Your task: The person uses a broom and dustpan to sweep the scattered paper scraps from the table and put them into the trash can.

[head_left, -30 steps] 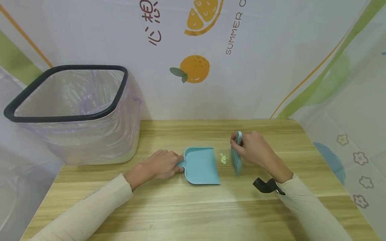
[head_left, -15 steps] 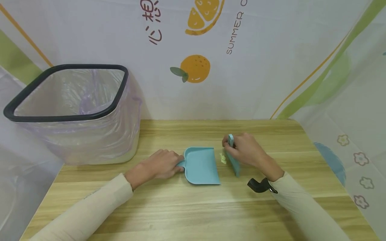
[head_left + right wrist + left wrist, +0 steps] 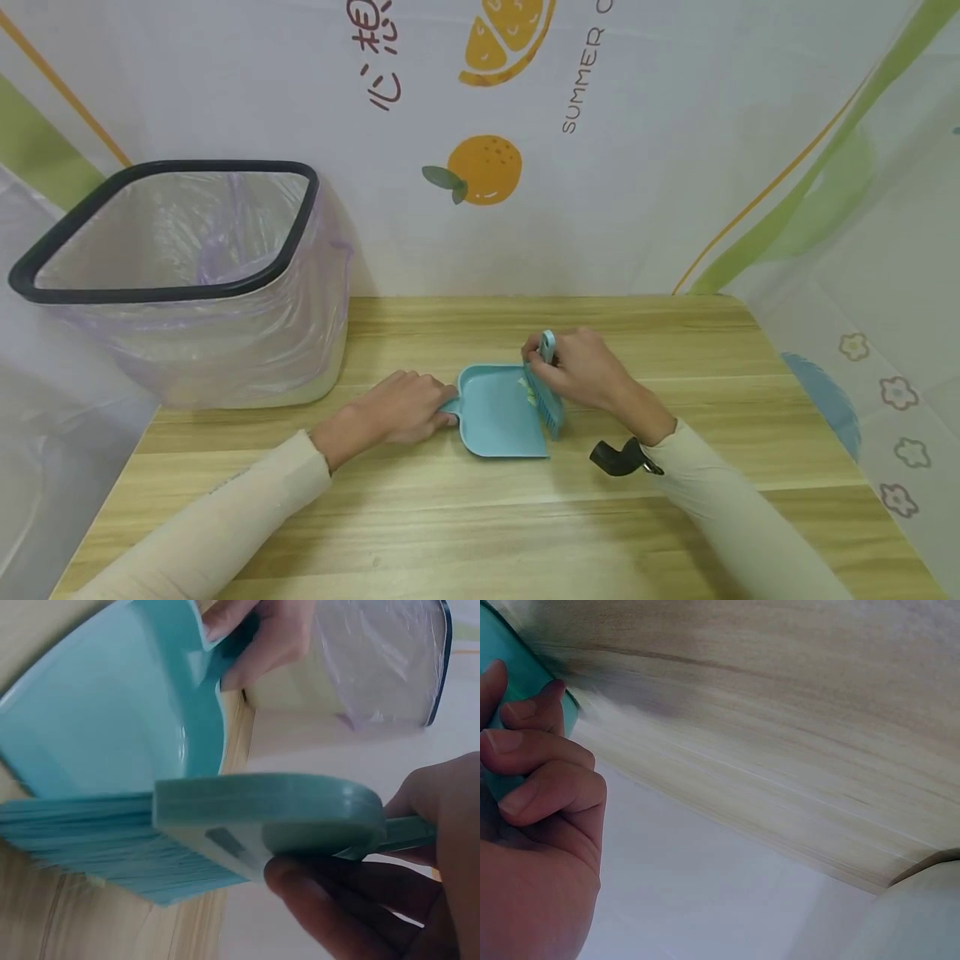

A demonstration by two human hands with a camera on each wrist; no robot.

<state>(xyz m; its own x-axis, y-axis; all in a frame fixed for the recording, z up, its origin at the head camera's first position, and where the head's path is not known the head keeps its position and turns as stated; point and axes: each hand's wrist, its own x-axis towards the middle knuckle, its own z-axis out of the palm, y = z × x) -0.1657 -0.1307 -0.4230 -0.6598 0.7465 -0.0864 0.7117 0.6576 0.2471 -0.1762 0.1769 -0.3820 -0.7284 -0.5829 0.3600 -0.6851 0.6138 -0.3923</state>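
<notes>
A light-blue dustpan point(image 3: 495, 417) lies flat on the wooden table, its open edge facing right. My left hand point(image 3: 397, 407) grips its short handle; the left wrist view shows the fingers point(image 3: 555, 787) curled round it. In my right hand point(image 3: 588, 367) is a matching hand brush point(image 3: 262, 806), held by its handle with the bristles point(image 3: 97, 832) down at the dustpan's open edge. Small pale-yellow scraps point(image 3: 527, 390) show just left of the bristles, at the dustpan's lip. The brush partly hides them.
A bin point(image 3: 247, 350) with a black rim and a clear purple-tinged liner stands at the table's back left. Behind the table point(image 3: 450, 533) hangs a white cloth point(image 3: 637, 208) printed with oranges. A black strap piece point(image 3: 618, 458) juts from the right wrist.
My right hand has swept the brush leftward to the dustpan's edge, and the yellow scraps have shifted left with it. The left hand and dustpan have stayed in place.
</notes>
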